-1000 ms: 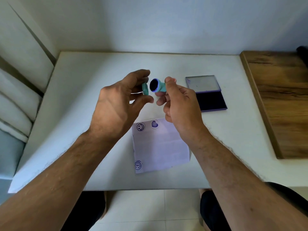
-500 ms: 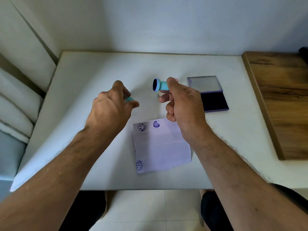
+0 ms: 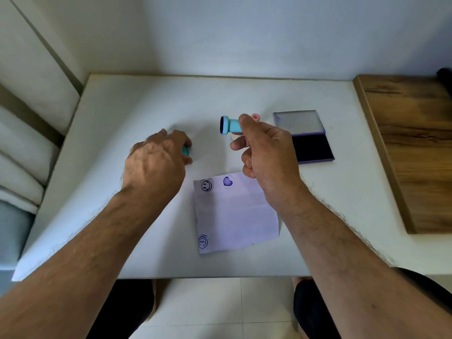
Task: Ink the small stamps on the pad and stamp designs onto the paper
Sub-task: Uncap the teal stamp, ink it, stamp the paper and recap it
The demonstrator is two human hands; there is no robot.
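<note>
My right hand (image 3: 266, 152) holds a small teal stamp (image 3: 228, 125) sideways above the table, its dark inked face pointing left. My left hand (image 3: 156, 165) is low over the table to the left, fingers closed on the stamp's teal cap (image 3: 186, 150), which is mostly hidden. The white paper (image 3: 234, 214) lies below the hands and carries a smiley print (image 3: 207, 185), a heart print (image 3: 228, 181) and a round print (image 3: 203, 241). The open ink pad (image 3: 311, 148) lies right of my right hand, its lid (image 3: 297, 122) folded back.
A pink-topped stamp (image 3: 255, 116) peeks out behind my right thumb, with something white (image 3: 234, 137) under the teal stamp. A wooden board (image 3: 411, 143) covers the table's right side. The white table (image 3: 122, 113) meets a wall at the back; cushions (image 3: 22, 148) sit left.
My left hand pulled the cap off the stamp and carried it down and left to the table. My right hand stayed roughly in place with the uncapped stamp.
</note>
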